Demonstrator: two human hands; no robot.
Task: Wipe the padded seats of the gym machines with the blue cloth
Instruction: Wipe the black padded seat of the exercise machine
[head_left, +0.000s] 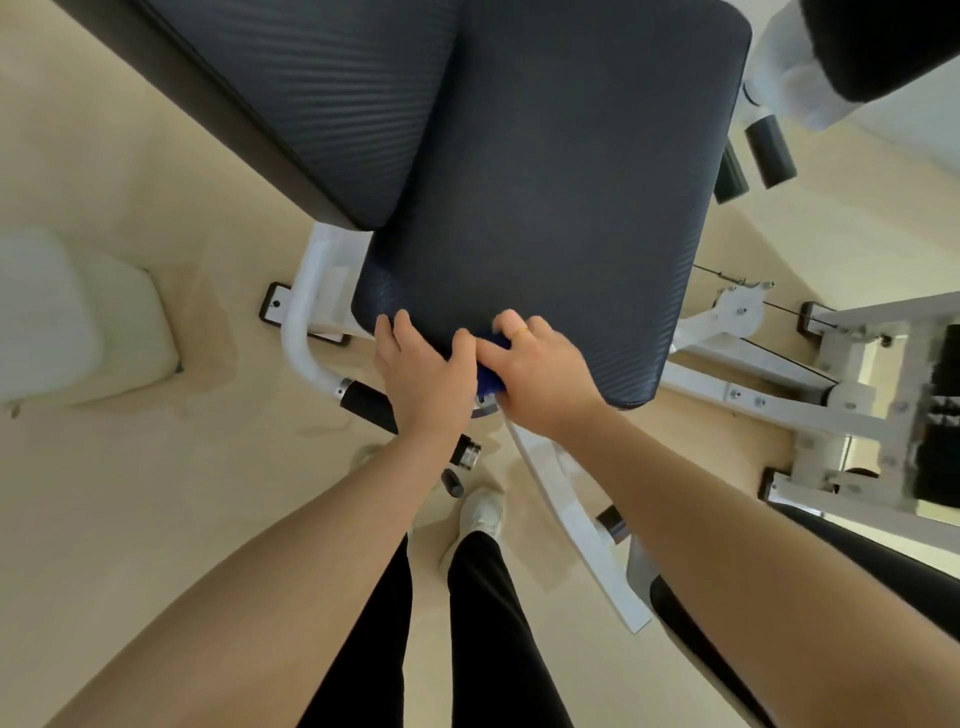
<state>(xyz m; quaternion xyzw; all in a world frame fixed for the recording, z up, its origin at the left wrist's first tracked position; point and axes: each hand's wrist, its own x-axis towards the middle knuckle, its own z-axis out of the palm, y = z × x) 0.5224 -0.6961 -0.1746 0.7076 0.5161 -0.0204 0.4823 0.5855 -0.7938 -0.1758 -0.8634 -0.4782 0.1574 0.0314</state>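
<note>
The floor (130, 493) is pale tan. Two dark pads show: one seat (545, 218), one backrest (322, 88). The left hand (423, 371) and right hand (540, 371) squeeze one blue cloth (491, 376), mostly hidden, at the seat's near edge.

Gym, padded seat (535, 208), white machine frame (306, 322), weight stack (935, 447)

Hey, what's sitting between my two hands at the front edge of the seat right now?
In the head view, the blue cloth lies bunched between the left hand and right hand, both pressed against it at the seat's front edge.
</note>
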